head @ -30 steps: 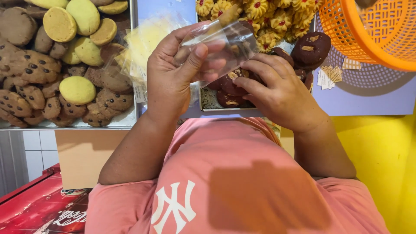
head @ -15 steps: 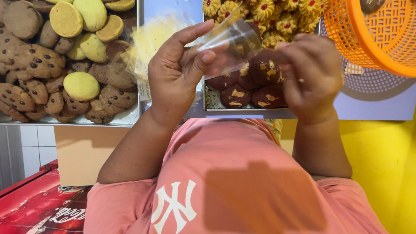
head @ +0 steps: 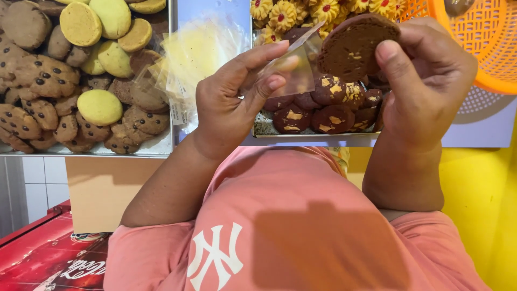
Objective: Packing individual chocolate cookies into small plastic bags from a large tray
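Head view: left hand [head: 231, 108] pinches clear bag [head: 293, 70], seemingly empty; right hand [head: 425, 86] grasps dark cookie [head: 353, 46].

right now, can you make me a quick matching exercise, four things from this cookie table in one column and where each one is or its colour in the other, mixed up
Things:
1. dark brown cookie
2. clear plastic bag
3. orange basket
4. round yellow cookie

Places or colours:
a. pinched in the left hand
b. on the left tray among chocolate chip cookies
c. held up in the right hand
d. far right, behind the right hand

Pairs: 1-c, 2-a, 3-d, 4-b
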